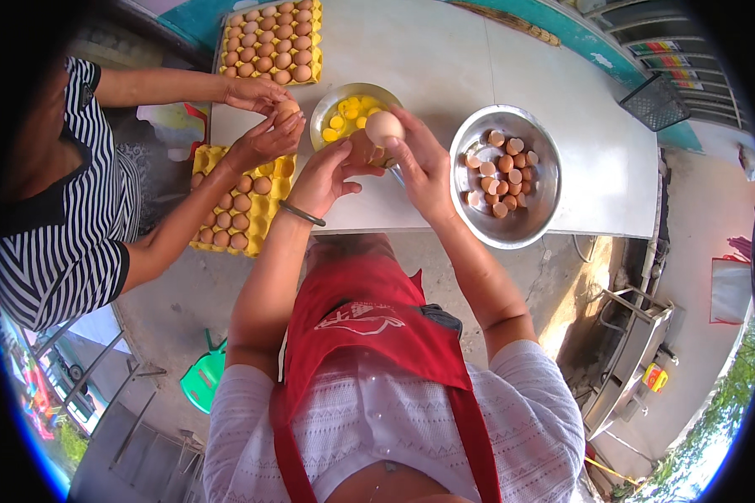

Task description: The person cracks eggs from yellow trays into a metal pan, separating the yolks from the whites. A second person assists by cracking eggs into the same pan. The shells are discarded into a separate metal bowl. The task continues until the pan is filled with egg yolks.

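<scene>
My right hand (425,163) grips a pale brown egg (384,127) between thumb and fingers, above the right edge of a steel bowl (315,126). Several yolks (345,113) lie in that bowl in clear egg white. My left hand (320,178), with a bangle at the wrist, is just left of the egg. Its fingers curl around a shaded brownish shape, and I cannot tell whether that is an egg or a shell. To the right, a larger steel basin (548,197) holds several broken eggshells (505,166). A thin metal handle shows under my hands.
At the left, a person in a striped top (59,226) holds a brown egg (287,110) in both hands. A full yellow egg tray (315,50) stands at the back. A partly filled tray (278,180) lies nearer, at the left edge of the white table (445,67).
</scene>
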Tool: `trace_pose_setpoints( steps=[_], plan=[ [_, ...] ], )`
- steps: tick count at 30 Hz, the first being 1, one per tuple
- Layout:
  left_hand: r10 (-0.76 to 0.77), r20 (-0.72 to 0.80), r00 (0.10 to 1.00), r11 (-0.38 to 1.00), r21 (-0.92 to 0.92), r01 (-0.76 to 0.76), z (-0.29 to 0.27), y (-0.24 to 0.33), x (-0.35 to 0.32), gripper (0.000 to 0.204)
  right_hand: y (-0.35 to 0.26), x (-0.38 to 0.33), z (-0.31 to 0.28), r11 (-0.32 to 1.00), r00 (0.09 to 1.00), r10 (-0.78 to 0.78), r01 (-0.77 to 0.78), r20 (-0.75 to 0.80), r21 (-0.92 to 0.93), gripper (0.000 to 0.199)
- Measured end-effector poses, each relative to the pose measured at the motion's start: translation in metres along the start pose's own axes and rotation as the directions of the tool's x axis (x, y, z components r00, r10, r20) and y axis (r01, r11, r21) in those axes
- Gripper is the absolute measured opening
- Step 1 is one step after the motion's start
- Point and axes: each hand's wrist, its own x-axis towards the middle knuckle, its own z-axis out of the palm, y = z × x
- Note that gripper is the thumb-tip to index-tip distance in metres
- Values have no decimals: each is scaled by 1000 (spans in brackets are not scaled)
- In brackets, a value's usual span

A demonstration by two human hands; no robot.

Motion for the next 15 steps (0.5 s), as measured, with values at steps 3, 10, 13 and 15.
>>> trace_pose_setpoints(
  steps=[3, 10, 13, 15],
  plan=[
    [61, -245, 967, 984, 179, -17, 9, 5, 6, 39, -2, 22, -20, 960, 963, 237, -253, 131, 120, 43],
    [626, 334, 705, 13, 899, -438, 27, 39, 23, 49, 11, 49, -42, 938, 846, 346, -311, 406, -151, 44],
    [606, 406, 684, -118, 896, -428, 29, 41, 24, 51, 16, 57, -45, 935, 819, 355, -303, 451, -186, 44],
    [577, 393, 716, -155, 913, -377, 31, 40, 24, 50, 21, 59, -48, 934, 811, 356, -294, 464, -202, 44]
  ],
)
